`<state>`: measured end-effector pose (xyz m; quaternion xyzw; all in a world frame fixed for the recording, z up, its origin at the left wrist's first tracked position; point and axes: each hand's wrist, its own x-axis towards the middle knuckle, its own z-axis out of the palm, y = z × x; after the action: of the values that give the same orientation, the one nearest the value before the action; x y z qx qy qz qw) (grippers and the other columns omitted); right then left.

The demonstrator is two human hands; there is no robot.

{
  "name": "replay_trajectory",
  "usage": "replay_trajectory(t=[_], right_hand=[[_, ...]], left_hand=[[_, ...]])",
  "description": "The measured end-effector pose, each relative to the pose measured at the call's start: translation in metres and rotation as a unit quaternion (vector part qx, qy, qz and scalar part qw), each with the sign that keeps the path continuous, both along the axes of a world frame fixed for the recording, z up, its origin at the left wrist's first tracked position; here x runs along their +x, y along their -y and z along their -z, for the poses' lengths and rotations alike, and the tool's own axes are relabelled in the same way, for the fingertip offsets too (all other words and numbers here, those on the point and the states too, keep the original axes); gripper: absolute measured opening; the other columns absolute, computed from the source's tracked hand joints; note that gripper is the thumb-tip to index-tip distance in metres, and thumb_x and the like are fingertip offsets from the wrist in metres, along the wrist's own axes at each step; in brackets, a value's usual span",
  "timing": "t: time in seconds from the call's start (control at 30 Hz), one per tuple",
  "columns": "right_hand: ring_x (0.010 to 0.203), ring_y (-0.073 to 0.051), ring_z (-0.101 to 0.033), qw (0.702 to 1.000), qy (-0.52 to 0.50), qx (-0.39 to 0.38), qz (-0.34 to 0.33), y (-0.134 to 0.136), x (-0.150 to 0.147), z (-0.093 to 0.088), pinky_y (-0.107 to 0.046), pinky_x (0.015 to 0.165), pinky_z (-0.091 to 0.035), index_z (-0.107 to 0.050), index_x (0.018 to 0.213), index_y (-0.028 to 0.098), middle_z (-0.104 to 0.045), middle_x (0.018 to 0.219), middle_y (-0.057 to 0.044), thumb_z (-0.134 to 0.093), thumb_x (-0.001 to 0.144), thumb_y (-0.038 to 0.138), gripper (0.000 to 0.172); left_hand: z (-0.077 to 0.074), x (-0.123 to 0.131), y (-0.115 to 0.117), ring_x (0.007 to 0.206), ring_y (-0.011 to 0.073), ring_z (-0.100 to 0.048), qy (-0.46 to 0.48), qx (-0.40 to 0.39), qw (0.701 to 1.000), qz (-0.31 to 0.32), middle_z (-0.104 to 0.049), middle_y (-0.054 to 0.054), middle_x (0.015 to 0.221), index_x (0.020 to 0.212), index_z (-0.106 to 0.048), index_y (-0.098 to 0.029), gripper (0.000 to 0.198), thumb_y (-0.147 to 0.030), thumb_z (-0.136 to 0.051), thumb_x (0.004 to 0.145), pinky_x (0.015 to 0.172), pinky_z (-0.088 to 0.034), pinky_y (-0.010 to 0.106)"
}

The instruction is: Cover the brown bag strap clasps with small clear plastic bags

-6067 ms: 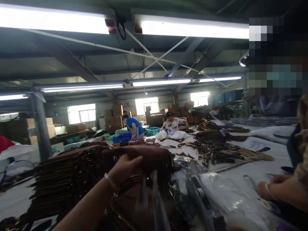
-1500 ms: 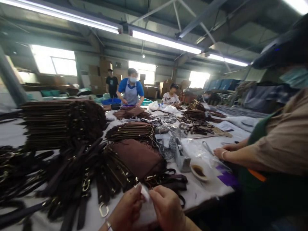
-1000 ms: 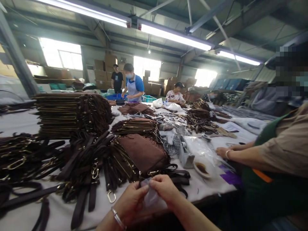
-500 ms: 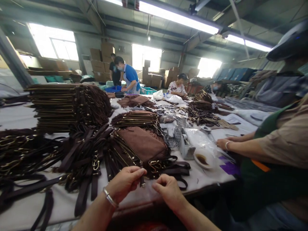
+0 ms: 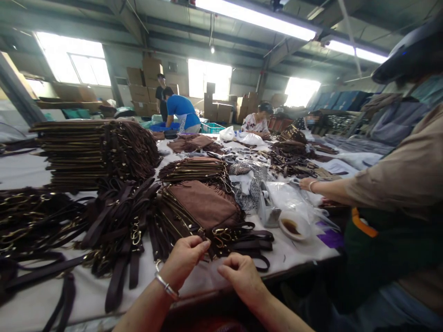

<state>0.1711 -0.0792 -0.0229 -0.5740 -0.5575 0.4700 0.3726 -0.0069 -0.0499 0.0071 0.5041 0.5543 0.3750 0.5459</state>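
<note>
My left hand [image 5: 185,259], a bracelet on its wrist, pinches the end of a dark strap [image 5: 238,237] with a brass clasp, at the front edge of a brown fringed bag [image 5: 204,207]. My right hand [image 5: 242,276] is just right of it, over the table's front edge. Its fingers are curled into a pinch, and what they hold is hidden. The bag lies flat on the white table [image 5: 86,295], on top of several similar bags.
Dark straps with brass rings [image 5: 117,226] sprawl to the left. A tall stack of brown bags [image 5: 93,147] and a lower stack [image 5: 194,169] stand behind. A co-worker's arm [image 5: 332,186] reaches in from the right near plastic bags [image 5: 287,196], a grey tool [image 5: 268,213] and a small dish [image 5: 291,226]. Other people work further back.
The white piece both hands held a second ago is gone from view. My left hand moved forward to the strap clasp by the bag. The co-worker's arm moved further back.
</note>
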Motion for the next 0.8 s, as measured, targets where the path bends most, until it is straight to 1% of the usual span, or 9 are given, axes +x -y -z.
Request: replay_trajectory(t=[0.17, 0.33, 0.6, 0.8], right_hand=[[0.062, -0.015, -0.054, 1.0, -0.015, -0.009, 0.011, -0.001, 0.001, 0.001, -0.024, 0.059, -0.039, -0.067, 0.059, 0.015, -0.063, 0.06, -0.001, -0.068, 0.067, 0.025, 0.013], [0.06, -0.015, -0.055, 1.0, -0.016, -0.009, 0.014, -0.002, -0.001, 0.002, -0.024, 0.058, -0.04, -0.069, 0.06, 0.014, -0.064, 0.058, -0.001, -0.067, 0.068, 0.026, 0.014], [0.061, -0.016, -0.056, 1.0, 0.003, -0.004, 0.017, -0.003, -0.002, 0.009, -0.024, 0.059, -0.041, -0.069, 0.059, 0.014, -0.065, 0.059, -0.001, -0.066, 0.067, 0.025, 0.014], [0.061, -0.016, -0.056, 1.0, -0.01, -0.013, 0.016, -0.002, -0.002, 0.005, -0.024, 0.059, -0.041, -0.069, 0.059, 0.014, -0.065, 0.059, -0.002, -0.067, 0.067, 0.025, 0.013]], left_hand=[[0.002, 0.0, 0.0, 0.05, 0.0098, -0.032, 0.0, -0.003, 1.0, 0.0, -0.042, -0.006, 0.051, 0.057, -0.051, -0.018, 0.04, -0.051, -0.065, 0.074, 0.049, -0.022, 0.026], [0.003, -0.001, 0.001, 0.051, 0.0101, -0.034, -0.021, 0.011, 1.0, 0.005, -0.043, -0.005, 0.052, 0.057, -0.052, -0.018, 0.038, -0.048, -0.063, 0.077, 0.05, -0.023, 0.026], [-0.007, -0.002, 0.001, 0.05, 0.0095, -0.032, 0.019, -0.018, 1.0, 0.001, -0.043, -0.006, 0.052, 0.058, -0.052, -0.018, 0.038, -0.05, -0.066, 0.073, 0.048, -0.02, 0.025], [-0.009, -0.001, 0.005, 0.052, 0.0102, -0.033, -0.014, 0.0, 1.0, -0.006, -0.044, -0.005, 0.051, 0.056, -0.053, -0.018, 0.039, -0.05, -0.066, 0.072, 0.049, -0.023, 0.026]])
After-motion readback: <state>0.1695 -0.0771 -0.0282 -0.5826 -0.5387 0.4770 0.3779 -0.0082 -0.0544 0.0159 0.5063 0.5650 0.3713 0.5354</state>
